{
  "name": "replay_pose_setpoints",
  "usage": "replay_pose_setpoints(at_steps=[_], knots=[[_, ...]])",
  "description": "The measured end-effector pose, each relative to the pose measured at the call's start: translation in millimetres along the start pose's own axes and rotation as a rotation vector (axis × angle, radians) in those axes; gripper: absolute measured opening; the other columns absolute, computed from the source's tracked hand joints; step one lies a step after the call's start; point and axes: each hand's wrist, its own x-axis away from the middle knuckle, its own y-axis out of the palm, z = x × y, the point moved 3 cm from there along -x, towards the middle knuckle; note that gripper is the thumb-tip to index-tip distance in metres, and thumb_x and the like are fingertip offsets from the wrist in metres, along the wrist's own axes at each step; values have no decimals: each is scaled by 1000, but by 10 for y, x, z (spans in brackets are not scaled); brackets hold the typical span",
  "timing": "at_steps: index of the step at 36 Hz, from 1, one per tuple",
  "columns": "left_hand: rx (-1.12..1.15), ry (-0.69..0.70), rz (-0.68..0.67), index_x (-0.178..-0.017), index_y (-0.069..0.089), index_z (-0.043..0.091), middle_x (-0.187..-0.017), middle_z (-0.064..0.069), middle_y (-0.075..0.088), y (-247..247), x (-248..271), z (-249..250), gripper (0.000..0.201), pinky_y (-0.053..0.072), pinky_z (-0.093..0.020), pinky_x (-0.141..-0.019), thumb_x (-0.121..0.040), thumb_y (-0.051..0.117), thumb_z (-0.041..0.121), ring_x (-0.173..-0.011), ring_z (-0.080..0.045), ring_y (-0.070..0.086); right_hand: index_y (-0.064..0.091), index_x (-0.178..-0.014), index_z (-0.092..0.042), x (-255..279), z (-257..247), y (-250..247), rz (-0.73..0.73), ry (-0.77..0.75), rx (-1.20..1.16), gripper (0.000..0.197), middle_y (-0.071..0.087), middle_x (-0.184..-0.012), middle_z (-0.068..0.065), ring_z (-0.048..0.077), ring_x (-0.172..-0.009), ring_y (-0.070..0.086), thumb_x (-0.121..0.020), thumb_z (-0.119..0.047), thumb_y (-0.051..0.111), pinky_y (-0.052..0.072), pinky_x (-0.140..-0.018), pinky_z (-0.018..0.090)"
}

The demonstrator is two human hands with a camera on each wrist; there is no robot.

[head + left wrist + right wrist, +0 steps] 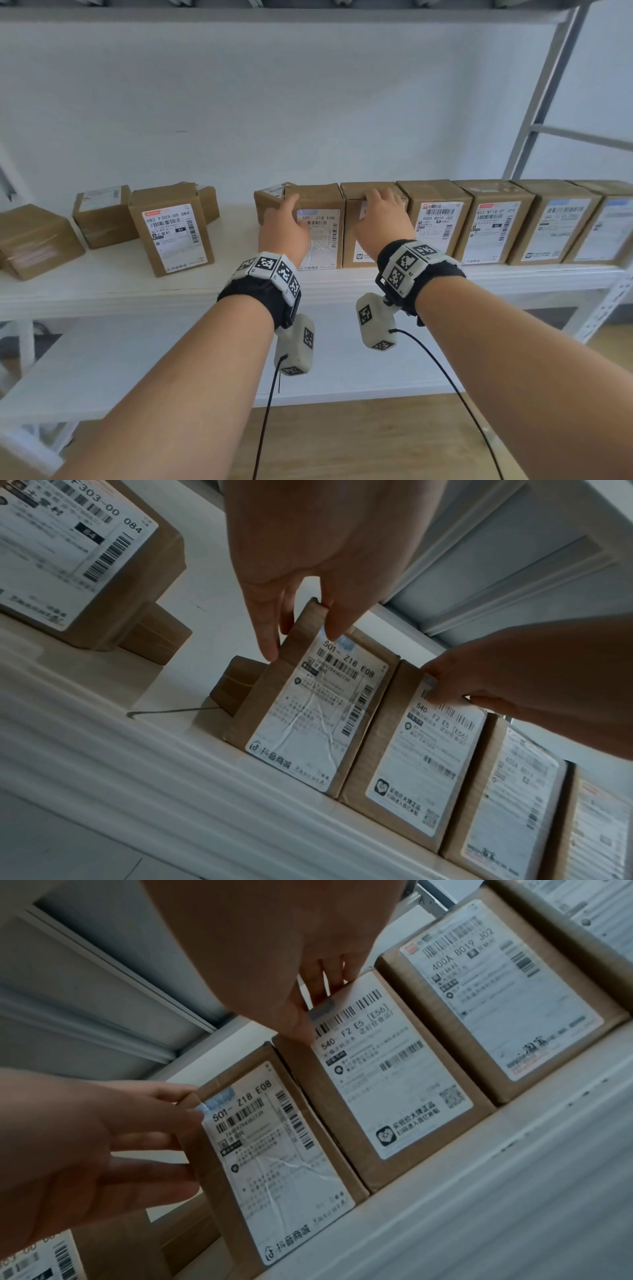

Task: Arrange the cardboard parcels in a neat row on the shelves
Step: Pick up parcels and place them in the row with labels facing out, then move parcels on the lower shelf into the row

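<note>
the step in hand looks like seating the 501 parcel [320,226] as the newest member of the row on the shelf [102,291]. the left hand [282,228] grasps that parcel at its top left corner, thumb on the label face and fingers [270,631] down the left side. the right hand [382,217] is hooked over the top front edge of the 540 parcel [407,756] next door, fingers on top and thumb on the label, steadying it.

the two boxes stand upright and side by side, touching or nearly so, with the 400a parcel [436,221] and further boxes continuing the row to the right.

to do this well, i would press the 501 parcel sideways until its flank meets the 540 parcel along the whole height, keep the right hand firm so the row does not shuffle, then check that both label faces sit flush with the front line of the row.

a small box [269,198] sits close behind the 501 parcel and may block it from going back. the f303 parcel [173,229] and other loose boxes to the left are yet to join.
</note>
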Motion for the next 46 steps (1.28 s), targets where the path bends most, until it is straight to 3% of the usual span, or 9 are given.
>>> replay_pose_setpoints(at_steps=[5,8,11,15,19,25,32,39,46], knots=[[3,1,-9,-150,28,36,-134,-12,48,-23,12,-15,55,54,-43,-87,-100,43,20,-92,-29,65,48,-130,-8,-11,-11,-15,18,11,-26,47,44,-138,12,28,-136,31,-83,-3,45,30,-112,39],[22,-34,7,-154,15,32,-128,-11,51,-38,18,-22,63,53,-35,-78,-99,44,18,-94,-27,64,47,-132,-9,-2,-69,-24,49,5,-77,49,44,-139,10,27,-136,30,-84,-3,45,33,-110,38],[52,-79,46,-152,21,22,-137,-11,46,-91,-4,-50,59,48,-33,-86,-98,45,16,-113,-30,57,47,-135,-10,-15,-182,-23,106,-56,-146,49,45,-140,8,25,-134,33,-87,-2,43,35,-105,35],[7,-78,94,-144,35,16,-137,-11,46,-205,-110,-161,48,43,-31,-84,-96,40,10,-117,-29,55,48,-135,-13,-68,-390,27,150,-124,-209,44,46,-140,6,23,-133,35,-92,-7,40,35,-105,34],[-54,-62,114,-144,37,15,-143,-10,44,-319,-241,-266,46,42,-36,-97,-98,38,9,-123,-28,51,50,-132,-12,-130,-599,111,171,-171,-274,41,48,-137,7,22,-131,37,-93,-8,38,37,-102,33],[-111,-73,79,-141,42,13,-141,-11,47,-495,-498,-323,46,43,-39,-100,-96,38,3,-122,-29,52,53,-129,-11,-259,-880,210,87,-156,-297,39,50,-135,8,25,-128,40,-93,-12,39,38,-103,36],[-235,-14,-5,-137,48,13,-132,-14,54,-770,-764,-238,47,48,-44,-91,-93,41,1,-112,-32,57,51,-131,-15,-517,-1119,121,-23,-56,-249,39,48,-137,4,20,-130,38,-94,-15,40,38,-98,33],[-385,49,-67,-132,55,9,-135,-12,51,-1100,-1010,-324,46,38,-37,-105,-88,48,-2,-126,-30,47,48,-134,-16,-693,-1387,44,-134,31,-202,39,46,-140,5,21,-133,35,-96,-15,37,40,-98,37],[-563,70,-279,-136,51,10,-140,-13,43,-1316,-1108,-567,54,33,-38,-109,-83,54,5,-129,-31,41,44,-138,-17,-780,-1648,195,-244,163,-156,44,44,-140,9,26,-131,38,-95,-17,39,39,-104,45]])
